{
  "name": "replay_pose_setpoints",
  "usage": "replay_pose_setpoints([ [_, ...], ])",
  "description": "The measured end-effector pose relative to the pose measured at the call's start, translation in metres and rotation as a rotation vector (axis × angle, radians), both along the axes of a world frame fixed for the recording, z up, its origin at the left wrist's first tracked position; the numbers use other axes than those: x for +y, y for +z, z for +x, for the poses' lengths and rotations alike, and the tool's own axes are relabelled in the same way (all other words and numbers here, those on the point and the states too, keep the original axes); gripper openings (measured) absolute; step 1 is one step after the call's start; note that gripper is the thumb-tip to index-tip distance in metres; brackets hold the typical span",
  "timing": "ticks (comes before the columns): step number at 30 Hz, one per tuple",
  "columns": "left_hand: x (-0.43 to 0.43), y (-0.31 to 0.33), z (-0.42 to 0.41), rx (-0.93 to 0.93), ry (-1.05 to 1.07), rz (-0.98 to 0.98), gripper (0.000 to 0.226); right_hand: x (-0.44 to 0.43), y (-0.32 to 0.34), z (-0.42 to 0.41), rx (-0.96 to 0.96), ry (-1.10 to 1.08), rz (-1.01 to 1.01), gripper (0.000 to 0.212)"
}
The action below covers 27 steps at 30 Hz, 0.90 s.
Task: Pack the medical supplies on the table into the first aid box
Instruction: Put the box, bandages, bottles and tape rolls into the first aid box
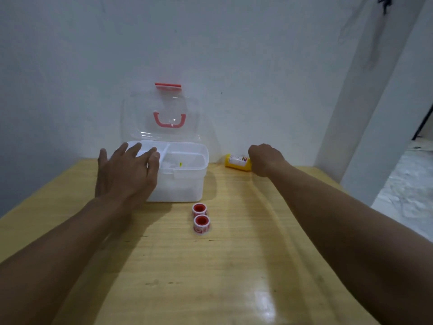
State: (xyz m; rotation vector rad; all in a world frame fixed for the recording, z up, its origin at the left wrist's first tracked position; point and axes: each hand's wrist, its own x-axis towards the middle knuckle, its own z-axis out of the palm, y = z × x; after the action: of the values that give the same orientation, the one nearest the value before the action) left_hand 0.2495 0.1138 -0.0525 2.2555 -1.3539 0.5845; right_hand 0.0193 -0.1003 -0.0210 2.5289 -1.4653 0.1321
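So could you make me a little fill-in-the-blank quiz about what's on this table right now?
1. The lid of the first aid box stands ____.
2. The right hand closes on a ____ bottle lying on its side.
3. In front of the box sit ____ red-and-white tape rolls.
4. The left hand is spread open at the box's ____ side.

Missing words: open; yellow; two; left

Left hand [126, 171] spread against open first aid box [185, 181]; right hand [266, 160] curled on yellow bottle [236, 162]; two tape rolls [200, 218] on table [210, 277]
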Motion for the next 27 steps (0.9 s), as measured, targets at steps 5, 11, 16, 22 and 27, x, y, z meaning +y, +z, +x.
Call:
replay_pose_setpoints([
  [5, 0.0, 0.001, 0.0, 0.0, 0.018, 0.018, 0.064, -0.006, -0.007, 0.004, 0.008, -0.046, -0.01, 0.034],
  [11, -0.006, 0.0, 0.0, 0.011, 0.027, 0.035, 0.066, -0.007, -0.012, 0.002, -0.03, -0.038, 0.062, 0.04],
  [16, -0.004, 0.003, 0.0, 0.028, 0.009, 0.032, 0.068, -0.004, 0.005, 0.003, -0.279, 0.009, 0.109, 0.03],
  [22, -0.003, 0.004, 0.005, 0.124, -0.059, -0.152, 0.06, 0.012, 0.055, 0.007, -0.454, 0.117, 0.137, 0.026],
  [27, -0.005, -0.003, 0.01, 0.128, 0.003, -0.089, 0.055, 0.033, 0.099, 0.014, -0.513, 0.205, 0.181, 0.023],
])
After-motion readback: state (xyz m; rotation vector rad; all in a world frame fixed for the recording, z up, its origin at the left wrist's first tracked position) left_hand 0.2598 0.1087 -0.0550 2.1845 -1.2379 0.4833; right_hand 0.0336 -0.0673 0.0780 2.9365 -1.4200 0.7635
